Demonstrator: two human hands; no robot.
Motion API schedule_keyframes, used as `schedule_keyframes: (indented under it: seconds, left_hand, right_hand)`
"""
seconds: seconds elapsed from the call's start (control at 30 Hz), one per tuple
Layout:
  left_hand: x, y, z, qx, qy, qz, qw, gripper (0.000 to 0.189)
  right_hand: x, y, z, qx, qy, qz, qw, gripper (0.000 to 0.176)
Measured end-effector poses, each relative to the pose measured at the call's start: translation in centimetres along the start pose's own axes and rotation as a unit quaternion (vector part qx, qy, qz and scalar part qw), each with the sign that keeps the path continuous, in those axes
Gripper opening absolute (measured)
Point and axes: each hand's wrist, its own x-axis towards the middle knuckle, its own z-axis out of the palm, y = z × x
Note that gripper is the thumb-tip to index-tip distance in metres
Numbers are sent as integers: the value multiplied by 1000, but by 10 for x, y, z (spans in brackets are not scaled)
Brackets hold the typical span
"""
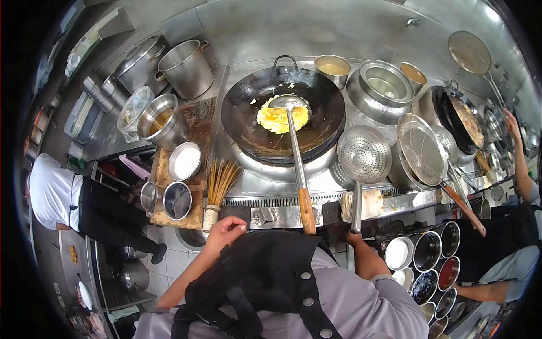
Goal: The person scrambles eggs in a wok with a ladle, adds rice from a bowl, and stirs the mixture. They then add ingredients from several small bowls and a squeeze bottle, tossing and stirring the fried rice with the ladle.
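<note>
A black wok (243, 121) sits on the range in front of me, with yellow cooked egg (272, 123) in its bottom. The bowl of a steel wok ladle (294, 135) rests on the egg, and its wooden handle leans over the front edge, with neither hand on it. My left hand (224, 230) is left of that handle, near a bamboo brush (221, 183); its fingers are curled, with nothing visible in them. My right hand (354, 239) is low at the counter's front, below the handle end of a perforated skimmer (364, 155). Its fingers are mostly hidden.
A wooden board (197, 135) on the left holds a bowl of white powder (184, 161) and other containers. Steel pots (186, 70) stand behind. Mesh strainers (422, 148) lie right, above several seasoning tins (427, 251). One co-worker (53, 189) stands left; another's hand (512, 123) is right.
</note>
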Motion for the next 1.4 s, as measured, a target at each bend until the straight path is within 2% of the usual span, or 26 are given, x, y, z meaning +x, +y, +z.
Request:
schedule_keyframes:
  seconds: [0.03, 0.07, 0.1, 0.17, 0.2, 0.3, 0.37, 0.43, 0.5, 0.57, 0.63, 0.7, 0.77, 0.83, 0.87, 0.93, 0.97, 1.0, 1.07, 1.1, 1.13, 1.17, 1.3, 1.37, 1.4]
  left_hand:
    - [2, 0, 0, -5, -1, 0, 1000, 15]
    - [3, 0, 0, -9, -2, 0, 1000, 15]
    - [1, -2, 0, -12, -5, -5, 1000, 15]
    - [1, 3, -4, 16, -7, -27, 999, 14]
    - [2, 4, -5, 18, -11, -29, 999, 14]
    - [6, 5, -8, 26, -24, -6, 999, 13]
    - [8, 2, -13, 16, -40, 8, 999, 13]
    - [14, -7, -21, 1, -49, 26, 998, 13]
    - [17, -11, -29, -15, -57, 44, 997, 13]
    - [15, -11, -34, -28, -57, 47, 997, 13]
    - [19, -19, -39, -38, -70, 61, 995, 13]
    - [23, -17, -42, -45, -85, 76, 992, 13]
    - [33, 6, -37, 172, -74, 175, 966, 16]
    - [54, 38, -28, 181, -61, 321, 927, 17]
    - [67, 56, -23, 207, -37, 382, 900, 17]
    - [94, 95, -8, 259, 22, 510, 820, 17]
    - [107, 108, 1, 283, 57, 573, 767, 19]
    - [119, 111, 12, 282, 59, 577, 764, 19]
    - [152, 104, 34, 319, 12, 522, 790, 24]
    - [162, 97, 42, 372, 7, 502, 781, 25]
    - [169, 92, 48, 377, 36, 509, 773, 23]
    - [173, 90, 54, 381, 66, 515, 765, 20]
    - [174, 89, 65, 368, 105, 523, 761, 17]
    - [177, 90, 69, 383, 112, 516, 758, 17]
    - [178, 90, 72, 385, 116, 515, 757, 17]
  right_hand:
    - [-5, -15, -16, -29, -24, 26, 999, 43]
    - [-26, -56, -48, -59, -49, 50, 996, 42]
    - [-25, -39, -40, -61, -51, 56, 995, 42]
    - [-3, -1, -8, -148, -45, -20, 988, 43]
    - [-53, -86, -56, 17, -10, 131, 991, 46]
    - [-81, -86, -35, 84, 8, 173, 981, 46]
    - [-145, -106, -35, -11, -87, 82, 993, 44]
    - [-224, -170, -65, -65, -154, 20, 986, 38]
    - [-291, -231, -113, 105, -101, -39, 989, 36]
    - [-319, -274, -157, 110, -52, 1, 993, 34]
    - [-320, -343, -198, 279, 62, -71, 956, 37]
    - [-307, -425, -243, 205, 132, -164, 956, 44]
    - [-303, -514, -267, 43, 176, -239, 954, 47]
    - [-283, -562, -262, -176, 178, -315, 916, 59]
    - [-265, -573, -254, -180, 182, -317, 913, 59]
    - [-226, -577, -238, -269, 78, -180, 943, 68]
    - [-226, -581, -242, -270, 84, -183, 942, 68]
    - [-226, -582, -248, -197, 57, -193, 959, 70]
    - [-223, -564, -257, -31, -4, -212, 977, 69]
    - [-231, -553, -268, -34, -5, -218, 975, 69]
    - [-241, -543, -282, 107, -61, -171, 978, 67]
    - [-243, -536, -294, 244, -117, -119, 955, 65]
    - [-204, -523, -314, 273, -118, -93, 950, 64]
    - [-178, -551, -307, 158, -45, -103, 981, 65]
    - [-167, -556, -299, 164, -49, -118, 978, 67]
